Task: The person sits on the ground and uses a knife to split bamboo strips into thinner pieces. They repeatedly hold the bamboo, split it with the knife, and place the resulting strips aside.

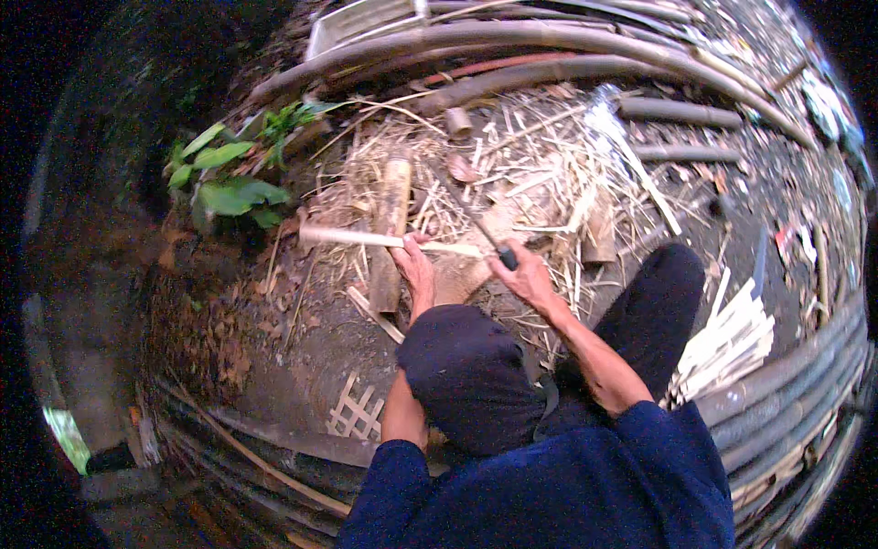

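My left hand (417, 267) is closed round a long pale bamboo strip (352, 238), which lies roughly crosswise in front of me, its left end blurred. In my right hand (529, 274) is a knife (479, 223), gripped by its black handle. The dark blade slants up and to the left, past the strip's right end; whether they touch I cannot tell. Beneath the strip and my left hand lies a thick bamboo section (393, 206). Shavings and split slivers (540, 174) cover the ground around both hands.
Long bamboo poles (549, 38) lie across the far side, with shorter pieces (681, 113) at the far right. A leafy plant (229, 194) grows at left. Cut strips (730, 343) are bundled right of my bent knee (663, 284). A woven lattice (355, 409) lies near left.
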{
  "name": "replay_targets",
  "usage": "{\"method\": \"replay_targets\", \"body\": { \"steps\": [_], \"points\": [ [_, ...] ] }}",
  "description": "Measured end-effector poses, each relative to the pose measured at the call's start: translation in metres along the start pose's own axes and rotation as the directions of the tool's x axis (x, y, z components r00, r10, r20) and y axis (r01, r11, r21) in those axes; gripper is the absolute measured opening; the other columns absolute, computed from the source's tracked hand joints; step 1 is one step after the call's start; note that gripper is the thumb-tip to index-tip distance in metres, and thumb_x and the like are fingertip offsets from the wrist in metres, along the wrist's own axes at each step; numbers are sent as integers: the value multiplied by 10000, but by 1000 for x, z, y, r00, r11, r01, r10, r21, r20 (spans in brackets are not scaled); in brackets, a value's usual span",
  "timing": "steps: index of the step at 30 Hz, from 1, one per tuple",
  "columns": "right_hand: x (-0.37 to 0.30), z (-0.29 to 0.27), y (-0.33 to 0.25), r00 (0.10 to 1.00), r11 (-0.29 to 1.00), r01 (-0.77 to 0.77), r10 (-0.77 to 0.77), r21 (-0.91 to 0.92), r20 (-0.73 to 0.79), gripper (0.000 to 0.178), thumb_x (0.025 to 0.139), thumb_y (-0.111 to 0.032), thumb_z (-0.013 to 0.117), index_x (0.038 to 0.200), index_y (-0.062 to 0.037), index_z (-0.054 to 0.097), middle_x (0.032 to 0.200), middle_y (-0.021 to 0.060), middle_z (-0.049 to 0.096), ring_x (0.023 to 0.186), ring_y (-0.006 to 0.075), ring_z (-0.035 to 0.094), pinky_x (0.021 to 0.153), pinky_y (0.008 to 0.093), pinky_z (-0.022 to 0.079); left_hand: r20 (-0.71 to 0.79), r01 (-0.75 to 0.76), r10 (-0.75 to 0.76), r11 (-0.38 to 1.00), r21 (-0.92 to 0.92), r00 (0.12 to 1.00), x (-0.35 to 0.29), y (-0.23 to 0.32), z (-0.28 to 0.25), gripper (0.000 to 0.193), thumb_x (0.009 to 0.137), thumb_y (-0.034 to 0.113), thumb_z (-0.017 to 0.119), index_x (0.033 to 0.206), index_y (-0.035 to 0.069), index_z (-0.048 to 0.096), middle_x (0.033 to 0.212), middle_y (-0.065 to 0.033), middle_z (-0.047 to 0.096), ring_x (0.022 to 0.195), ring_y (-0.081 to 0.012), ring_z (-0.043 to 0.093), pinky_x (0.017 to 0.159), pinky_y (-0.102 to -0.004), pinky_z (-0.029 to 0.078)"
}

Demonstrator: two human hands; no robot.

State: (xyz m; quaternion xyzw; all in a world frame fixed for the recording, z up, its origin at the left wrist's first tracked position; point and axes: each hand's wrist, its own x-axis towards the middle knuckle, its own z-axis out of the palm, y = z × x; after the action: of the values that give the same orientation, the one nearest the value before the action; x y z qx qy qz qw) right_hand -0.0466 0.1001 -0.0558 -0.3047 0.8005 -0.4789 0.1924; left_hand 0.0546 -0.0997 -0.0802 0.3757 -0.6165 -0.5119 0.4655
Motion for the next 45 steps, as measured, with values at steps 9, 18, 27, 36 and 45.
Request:
{"method": "replay_targets", "body": {
  "steps": [9,18,27,36,45],
  "points": [
    [34,-14,-90,855,794,506,-408,-339,321,313,732,-355,697,902,-137,549,648,114,631,610,368,630,557,484,477,419,427,-433,897,113,798,-38,114,-52,181,975,242,504,948,65,477,662,25,435,527,-54,399,441,-217,340],
    [148,-112,-4,993,930,75,-104,-359,-62,233,807,-288,649,917,-84,677,789,145,671,675,271,646,640,442,511,351,499,-524,851,165,776,-115,151,-130,256,987,226,463,1164,58,539,651,64,446,507,-5,411,438,-162,324],
    [89,-71,-45,941,738,338,-288,-584,179,334,689,-329,726,970,-168,646,732,165,659,722,346,667,627,464,526,526,673,-513,721,-164,679,-94,172,-65,295,967,157,468,1211,-1,521,991,-96,642,857,-154,601,764,-274,475],
    [44,-52,-70,917,764,385,-253,-518,308,373,683,-372,719,1018,-228,640,804,83,678,805,306,672,636,459,519,431,359,-402,916,180,808,-84,151,-79,236,1003,212,438,1113,24,529,699,46,433,609,-39,427,549,-192,380],
    [139,-148,-10,995,882,-35,-11,-470,-95,469,763,-366,678,1032,14,618,840,235,670,822,368,664,746,456,523,458,595,-537,804,22,708,-125,183,-152,394,991,204,456,1356,72,385,610,52,364,426,-28,316,383,-193,288]
  ]
}}
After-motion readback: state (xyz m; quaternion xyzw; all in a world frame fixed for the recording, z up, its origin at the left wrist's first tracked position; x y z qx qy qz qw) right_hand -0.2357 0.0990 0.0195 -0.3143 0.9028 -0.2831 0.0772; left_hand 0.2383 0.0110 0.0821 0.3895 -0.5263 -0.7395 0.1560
